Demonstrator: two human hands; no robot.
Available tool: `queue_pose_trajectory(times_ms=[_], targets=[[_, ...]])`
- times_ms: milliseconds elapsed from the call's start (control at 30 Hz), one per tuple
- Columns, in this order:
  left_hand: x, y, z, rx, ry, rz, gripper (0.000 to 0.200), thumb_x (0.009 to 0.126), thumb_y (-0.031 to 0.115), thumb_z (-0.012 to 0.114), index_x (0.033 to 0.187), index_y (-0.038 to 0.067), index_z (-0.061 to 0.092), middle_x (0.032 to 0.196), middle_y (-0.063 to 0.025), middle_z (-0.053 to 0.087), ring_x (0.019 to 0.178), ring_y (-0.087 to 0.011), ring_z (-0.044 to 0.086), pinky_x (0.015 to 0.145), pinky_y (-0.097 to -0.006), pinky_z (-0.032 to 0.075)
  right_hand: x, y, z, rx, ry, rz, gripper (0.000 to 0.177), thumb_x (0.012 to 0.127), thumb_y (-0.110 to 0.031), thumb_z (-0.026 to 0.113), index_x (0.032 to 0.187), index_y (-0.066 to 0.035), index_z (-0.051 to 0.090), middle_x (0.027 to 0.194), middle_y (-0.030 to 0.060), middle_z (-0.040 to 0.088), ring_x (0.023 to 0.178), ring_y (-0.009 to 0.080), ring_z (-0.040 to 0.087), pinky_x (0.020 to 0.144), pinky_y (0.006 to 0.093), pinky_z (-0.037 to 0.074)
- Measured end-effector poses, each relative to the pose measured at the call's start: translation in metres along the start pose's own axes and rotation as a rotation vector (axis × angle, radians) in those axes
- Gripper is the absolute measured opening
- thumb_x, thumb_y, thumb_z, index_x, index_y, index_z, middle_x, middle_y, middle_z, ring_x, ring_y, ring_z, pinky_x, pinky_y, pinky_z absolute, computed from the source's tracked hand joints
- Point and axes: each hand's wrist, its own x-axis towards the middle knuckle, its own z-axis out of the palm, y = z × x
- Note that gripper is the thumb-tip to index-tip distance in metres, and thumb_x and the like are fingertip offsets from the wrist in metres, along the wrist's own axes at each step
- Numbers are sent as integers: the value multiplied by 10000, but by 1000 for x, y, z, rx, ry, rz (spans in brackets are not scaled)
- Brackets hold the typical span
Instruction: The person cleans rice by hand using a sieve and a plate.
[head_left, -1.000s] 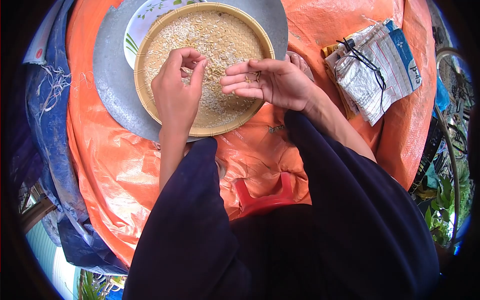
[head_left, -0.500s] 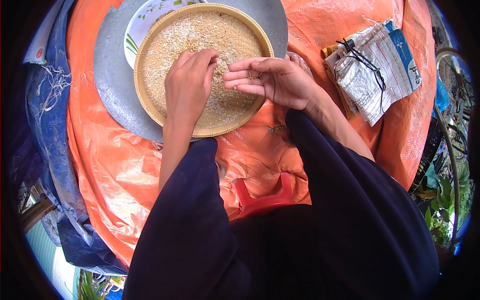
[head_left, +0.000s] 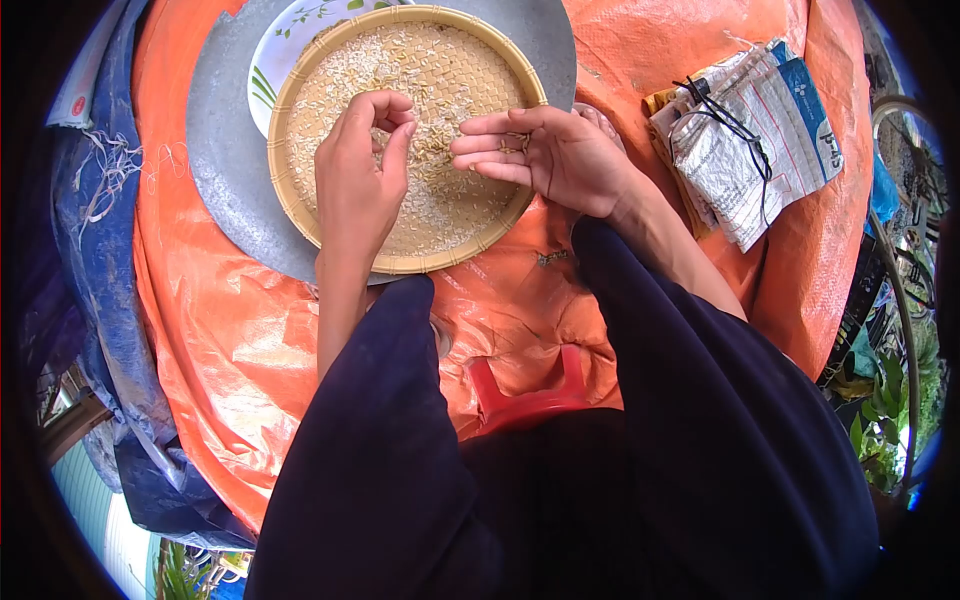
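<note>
A round woven bamboo tray (head_left: 283, 185) holds white rice grains (head_left: 335, 75) and a patch of yellowish unhusked grains (head_left: 432, 150). My left hand (head_left: 362, 165) hovers over the tray's left half. Its thumb and forefinger are curved and apart, with nothing visible between them; the other fingers are partly hidden. My right hand (head_left: 555, 160) is cupped palm up over the tray's right rim, fingers stretched toward the middle. Several yellowish grains (head_left: 522, 146) lie in its fingers and palm.
Beneath the tray are a white plate with green leaf patterns (head_left: 262, 75) and a large grey metal disc (head_left: 225, 170). Orange tarp (head_left: 240, 350) covers the ground. Folded sacks (head_left: 740, 150) with a black cord lie right. A red plastic stool (head_left: 530, 400) shows between the legs.
My left hand has moved slightly left, and its thumb and forefinger have parted, uncovering more yellowish grains. My right hand stays nearly in place, still cupped.
</note>
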Motion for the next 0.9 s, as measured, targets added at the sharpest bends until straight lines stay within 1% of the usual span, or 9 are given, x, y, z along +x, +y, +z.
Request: queue_pose_trajectory(times_ms=[133,233,333,433,533,633,733,833,900], targets=[[0,0,-2,-42,27,-73,184,868,-20,648,1045,13,607,928,-113,693,830,-224,685,731,-342,522,0,0,1,-6,1,-1,471,1036,-212,384,1319,154,472,1279,269,588,1219,342,598,1040,342,514],[0,-9,1,40,26,21,205,851,-8,675,1042,25,611,919,-103,692,833,-228,677,728,-344,523,0,0,1,-4,-4,-1,471,1036,-213,384,1317,155,474,1276,271,589,1216,339,600,1038,339,515],[-1,-5,1,185,-20,108,232,829,8,704,1041,43,616,910,-99,688,845,-242,669,723,-355,523,-1,-1,3,-8,-4,2,470,1037,-213,384,1311,157,479,1271,270,591,1215,338,601,1035,337,518],[-2,-6,4,248,-28,143,250,815,16,719,1039,59,619,903,-97,685,859,-261,662,721,-371,522,-1,-1,2,-10,-4,1,471,1037,-214,384,1308,159,480,1264,267,594,1214,336,602,1032,336,521],[-4,-11,9,248,-36,158,245,824,11,707,1046,63,615,906,-99,686,857,-270,664,721,-381,524,0,-1,1,-5,-7,1,473,1037,-214,384,1309,161,478,1258,265,596,1212,336,604,1029,334,523],[-7,-9,11,197,-30,102,246,830,4,698,1054,59,610,906,-96,689,852,-272,665,717,-384,527,-1,-1,2,-5,-7,0,474,1036,-214,384,1310,161,478,1261,265,594,1211,337,605,1030,335,522],[-6,-8,10,209,-40,104,243,838,1,691,1059,54,606,895,-102,685,843,-277,665,715,-384,529,-1,-1,3,-4,-6,-1,474,1035,-212,386,1311,161,477,1269,268,590,1213,339,603,1033,338,520],[-8,-12,9,159,-27,51,257,830,9,705,1063,56,606,920,-102,671,856,-279,663,720,-378,528,-2,-1,3,-6,-4,2,476,1034,-213,385,1315,160,475,1277,270,587,1217,340,600,1038,341,516],[-9,-6,5,193,-8,130,279,816,19,722,1068,59,611,935,-95,656,859,-282,657,722,-378,526,-2,-1,3,-9,-3,2,477,1034,-214,384,1318,159,474,1281,269,586,1220,340,598,1043,344,512]])
